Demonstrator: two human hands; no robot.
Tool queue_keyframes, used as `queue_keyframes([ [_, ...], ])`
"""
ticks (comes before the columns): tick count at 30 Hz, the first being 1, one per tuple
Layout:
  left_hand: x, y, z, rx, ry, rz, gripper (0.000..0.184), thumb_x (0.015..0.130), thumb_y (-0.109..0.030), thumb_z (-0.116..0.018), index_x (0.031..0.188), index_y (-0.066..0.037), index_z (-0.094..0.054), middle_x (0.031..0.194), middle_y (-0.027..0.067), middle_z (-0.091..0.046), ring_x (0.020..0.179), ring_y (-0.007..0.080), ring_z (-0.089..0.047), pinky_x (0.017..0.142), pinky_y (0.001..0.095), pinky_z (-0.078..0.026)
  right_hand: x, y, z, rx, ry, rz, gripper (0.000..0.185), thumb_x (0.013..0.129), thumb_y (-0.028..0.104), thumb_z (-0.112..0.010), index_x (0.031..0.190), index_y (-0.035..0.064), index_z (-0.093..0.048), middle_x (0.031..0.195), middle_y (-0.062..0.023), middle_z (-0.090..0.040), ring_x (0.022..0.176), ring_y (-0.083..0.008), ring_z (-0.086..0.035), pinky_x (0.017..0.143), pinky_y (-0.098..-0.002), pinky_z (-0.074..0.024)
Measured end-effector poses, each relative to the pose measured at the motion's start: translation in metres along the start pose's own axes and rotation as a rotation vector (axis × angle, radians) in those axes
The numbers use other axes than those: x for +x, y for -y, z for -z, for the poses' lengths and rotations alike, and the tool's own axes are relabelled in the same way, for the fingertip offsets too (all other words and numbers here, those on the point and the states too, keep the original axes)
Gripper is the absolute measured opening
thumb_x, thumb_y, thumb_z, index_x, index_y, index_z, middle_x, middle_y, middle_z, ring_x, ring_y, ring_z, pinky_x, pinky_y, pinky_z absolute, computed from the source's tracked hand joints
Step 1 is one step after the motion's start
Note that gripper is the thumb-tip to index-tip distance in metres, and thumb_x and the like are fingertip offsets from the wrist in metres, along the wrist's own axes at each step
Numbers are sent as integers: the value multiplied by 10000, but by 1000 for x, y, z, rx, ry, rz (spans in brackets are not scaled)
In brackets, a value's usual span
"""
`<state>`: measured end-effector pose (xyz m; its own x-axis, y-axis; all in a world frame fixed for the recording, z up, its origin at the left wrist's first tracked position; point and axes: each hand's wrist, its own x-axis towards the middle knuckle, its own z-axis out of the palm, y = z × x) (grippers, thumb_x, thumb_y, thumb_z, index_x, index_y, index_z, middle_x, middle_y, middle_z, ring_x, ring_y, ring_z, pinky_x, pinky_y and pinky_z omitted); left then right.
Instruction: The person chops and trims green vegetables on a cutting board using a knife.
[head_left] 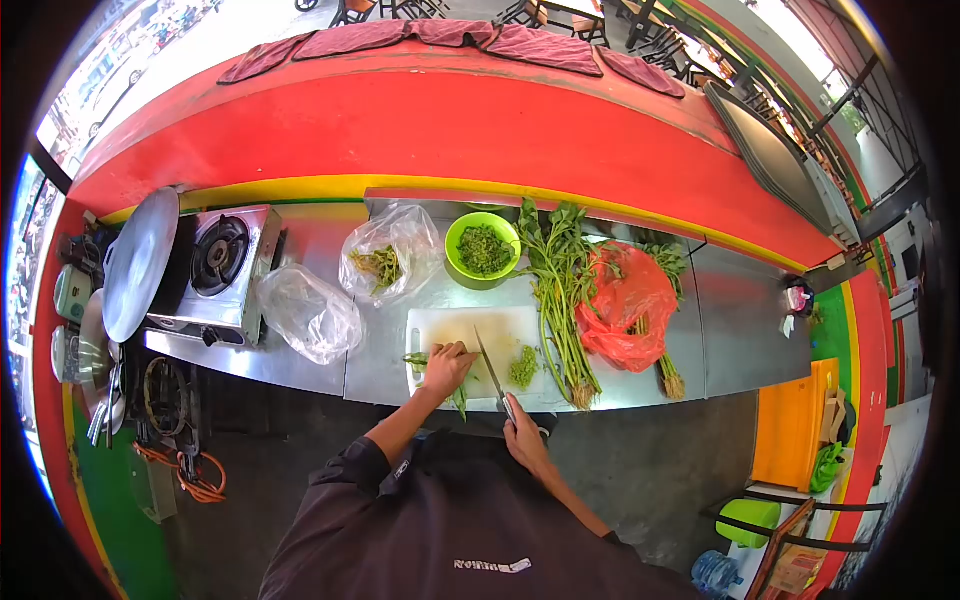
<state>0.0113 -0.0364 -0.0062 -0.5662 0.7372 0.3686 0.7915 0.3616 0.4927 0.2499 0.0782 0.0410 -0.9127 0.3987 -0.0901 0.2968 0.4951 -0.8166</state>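
Observation:
On the white cutting board [430, 322], my left hand [449, 367] presses a green leafy stalk [416, 358] down with curled fingers. Leaves stick out to its left and below it. My right hand [522, 436] grips the handle of a kitchen knife [490, 360], whose blade lies across the board just right of my left fingers. A small heap of chopped greens [523, 367] rests at the board's right side. Behind the board stands a green bowl [455, 232] with more chopped greens [484, 250] in it.
Right of the board lie long leafy stalks [560, 310] with roots and a red plastic bag [635, 310]. To the left are a clear bag [312, 318], another clear bag with trimmings [410, 235], and a gas stove [222, 262]. A red wall [450, 125] runs behind the steel counter [735, 330].

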Motion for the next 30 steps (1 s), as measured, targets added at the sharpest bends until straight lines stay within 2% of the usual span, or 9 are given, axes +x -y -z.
queue_keyframes([
  [6,2,-1,1,10,36,6,142,876,-189,-733,997,-216,-801,874,-14,-596,888,174,-660,842,389,-447,12,4,-5,-177,135,-126,669,1013,86,-500,1644,134,-281,1107,-343,-663,1011,-508,-654,895,-551,-510],
  [9,1,2,0,17,66,-9,149,887,-193,-719,1006,-222,-804,885,-14,-601,915,176,-663,854,399,-450,35,-9,-24,-201,104,-52,700,1009,85,-513,1652,162,-249,884,-335,-677,830,-531,-666,773,-589,-517],
  [13,1,2,2,35,78,0,177,897,-204,-714,1043,-231,-809,903,-18,-614,927,179,-666,865,405,-448,68,14,-24,-155,70,-87,673,1018,108,-522,1642,191,-282,919,-349,-689,859,-543,-670,783,-610,-518],
  [15,2,1,4,9,85,40,170,908,-217,-721,1044,-232,-822,901,-17,-630,927,183,-668,868,406,-441,73,30,-10,-142,151,-241,571,1062,187,-494,1613,192,-347,1003,-349,-699,918,-550,-670,819,-611,-524],
  [18,5,-1,6,-77,111,139,154,916,-232,-734,1033,-224,-834,893,-14,-651,925,187,-669,872,405,-430,62,27,-2,-148,52,-170,500,1097,304,-464,1588,236,-396,940,-348,-701,892,-549,-674,801,-648,-517],
  [19,6,-1,5,-99,123,168,139,920,-235,-742,1017,-216,-840,888,-13,-665,931,190,-669,881,406,-419,56,28,4,-126,96,-232,463,1117,324,-413,1564,207,-434,1167,-316,-693,1025,-555,-656,899,-606,-522],
  [24,7,4,5,-137,160,208,139,908,-226,-741,1007,-217,-838,923,-24,-688,947,200,-671,902,427,-408,29,31,6,-143,113,-258,474,1115,307,-414,1577,200,-406,1195,-339,-673,1069,-562,-638,922,-627,-502],
  [27,5,3,4,-110,141,169,137,905,-221,-738,999,-232,-837,915,-27,-683,934,196,-675,897,420,-412,32,28,-7,-188,114,-253,492,1114,291,-417,1595,207,-361,870,-344,-692,842,-558,-673,761,-637,-522],
  [30,4,2,3,-75,126,125,141,909,-209,-733,1000,-238,-837,905,-27,-664,920,185,-673,880,411,-423,48,16,-28,-216,43,-182,491,1108,291,-434,1587,203,-375,757,-319,-674,754,-554,-664,697,-640,-516],
])
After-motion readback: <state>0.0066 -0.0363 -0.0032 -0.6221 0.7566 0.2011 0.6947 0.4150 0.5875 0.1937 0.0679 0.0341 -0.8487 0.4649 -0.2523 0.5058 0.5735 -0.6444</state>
